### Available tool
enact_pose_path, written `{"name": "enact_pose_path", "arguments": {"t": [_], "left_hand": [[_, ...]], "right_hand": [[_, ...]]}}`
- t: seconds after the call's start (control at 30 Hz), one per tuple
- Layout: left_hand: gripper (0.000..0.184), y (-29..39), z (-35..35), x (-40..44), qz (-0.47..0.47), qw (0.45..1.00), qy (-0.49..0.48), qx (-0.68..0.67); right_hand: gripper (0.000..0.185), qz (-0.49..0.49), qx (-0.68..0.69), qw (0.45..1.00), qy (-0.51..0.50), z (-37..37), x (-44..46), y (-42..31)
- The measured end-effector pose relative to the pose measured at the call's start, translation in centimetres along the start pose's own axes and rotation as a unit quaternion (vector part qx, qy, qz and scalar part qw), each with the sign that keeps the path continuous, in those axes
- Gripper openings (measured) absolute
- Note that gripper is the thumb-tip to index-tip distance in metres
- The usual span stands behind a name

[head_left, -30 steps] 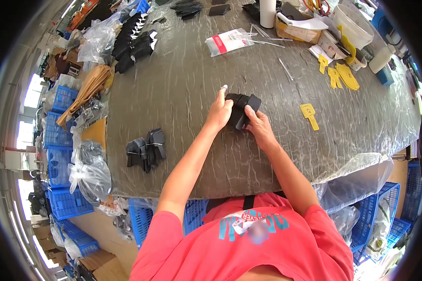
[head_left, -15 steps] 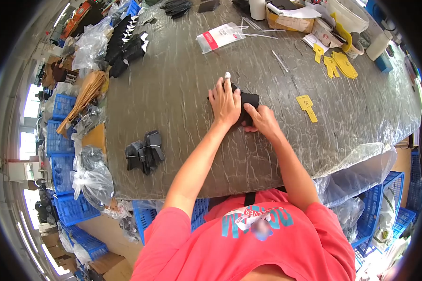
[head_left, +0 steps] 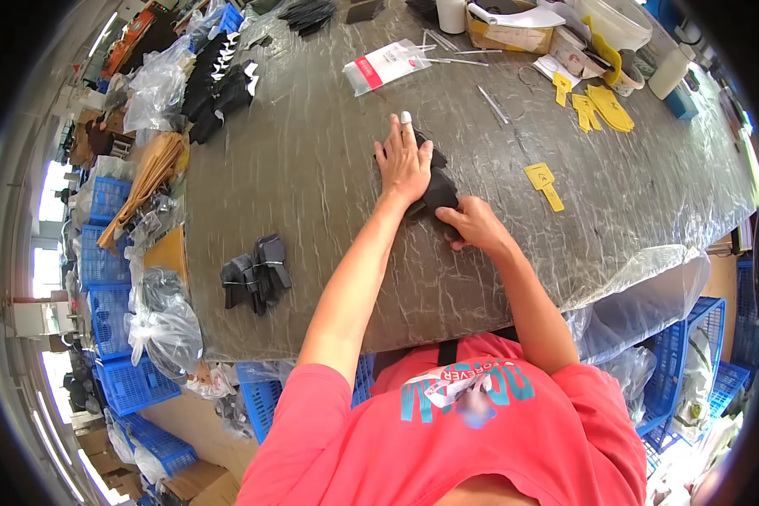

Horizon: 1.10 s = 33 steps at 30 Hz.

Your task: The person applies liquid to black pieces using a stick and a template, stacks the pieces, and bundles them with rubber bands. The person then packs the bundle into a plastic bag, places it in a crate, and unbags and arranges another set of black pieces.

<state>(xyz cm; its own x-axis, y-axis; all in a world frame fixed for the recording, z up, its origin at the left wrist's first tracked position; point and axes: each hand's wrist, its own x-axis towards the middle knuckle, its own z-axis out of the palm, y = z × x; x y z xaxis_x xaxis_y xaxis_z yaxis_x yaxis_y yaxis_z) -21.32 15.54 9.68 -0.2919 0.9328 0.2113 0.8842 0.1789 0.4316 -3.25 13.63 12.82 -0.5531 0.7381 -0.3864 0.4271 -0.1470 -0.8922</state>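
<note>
My left hand (head_left: pixel 405 169) lies flat with fingers stretched out, a white cover on one fingertip. It presses on dark pieces (head_left: pixel 434 153) that show beyond its thumb side and are partly hidden beneath it. Between thumb and fingers, my right hand (head_left: pixel 476 223) grips the lower end of a flat black piece (head_left: pixel 440 191), which looks like cut fabric or thin sheet. Whether that is one layer or a stack, I cannot tell. To the left, bundles of dark pieces (head_left: pixel 257 274) lie tied with a thin band.
Yellow templates (head_left: pixel 545 184) lie to the right on the plastic-covered table (head_left: pixel 329 194). A red-and-white plastic bag (head_left: pixel 385 67), a thin pointed tool (head_left: pixel 492 104) and a cardboard box (head_left: pixel 510 38) are toward the back. Black pieces (head_left: pixel 219 93) are piled at the far left; blue crates (head_left: pixel 110 244) stand beyond the edge.
My right hand has moved down and slightly right, drawing the black piece's end with it, so the piece now slants downward from my left hand. My left hand stays flat in nearly the same place.
</note>
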Motion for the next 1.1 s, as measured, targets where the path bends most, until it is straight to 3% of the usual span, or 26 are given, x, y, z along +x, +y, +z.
{"name": "enact_pose_path", "arguments": {"t": [0.27, 0.47, 0.57, 0.67, 0.83, 0.93, 0.97, 1.1], "left_hand": [[0.079, 0.4, -0.4, 1.5, -0.012, 0.997, -0.065, 0.049], [0.081, 0.4, 0.9, -0.8, 0.052, 0.997, 0.019, 0.051], [0.080, 0.4, 0.5, -0.2, 0.044, 0.998, -0.017, 0.041], [0.081, -0.3, 0.3, 0.6, 0.021, 0.998, -0.058, 0.030], [0.081, 0.0, 1.0, -0.7, 0.051, 0.996, -0.005, 0.075], [0.076, -1.6, -1.3, 1.9, -0.028, 0.991, -0.123, -0.051], [0.077, -2.1, -1.2, 1.9, -0.018, 0.988, -0.152, -0.022], [0.078, -1.8, 0.9, 0.1, -0.001, 0.997, -0.081, -0.003]], "right_hand": [[0.035, -0.031, -0.033, 0.999, 0.004, -0.2, -1.0, 0.8], [0.039, 0.000, 0.018, 1.000, 0.015, -1.3, -4.4, 0.8], [0.032, -0.011, -0.105, 0.993, 0.048, -2.7, -5.6, 2.1], [0.033, -0.067, 0.034, 0.987, 0.145, -2.6, -7.2, 1.7], [0.039, -0.076, 0.131, 0.984, 0.091, -3.5, -7.7, 3.5], [0.037, -0.045, 0.180, 0.981, 0.051, -4.4, -7.9, 3.4], [0.036, -0.031, 0.191, 0.980, 0.044, -4.7, -8.0, 3.3], [0.033, -0.050, 0.201, 0.977, 0.045, -5.1, -7.6, 5.2]]}}
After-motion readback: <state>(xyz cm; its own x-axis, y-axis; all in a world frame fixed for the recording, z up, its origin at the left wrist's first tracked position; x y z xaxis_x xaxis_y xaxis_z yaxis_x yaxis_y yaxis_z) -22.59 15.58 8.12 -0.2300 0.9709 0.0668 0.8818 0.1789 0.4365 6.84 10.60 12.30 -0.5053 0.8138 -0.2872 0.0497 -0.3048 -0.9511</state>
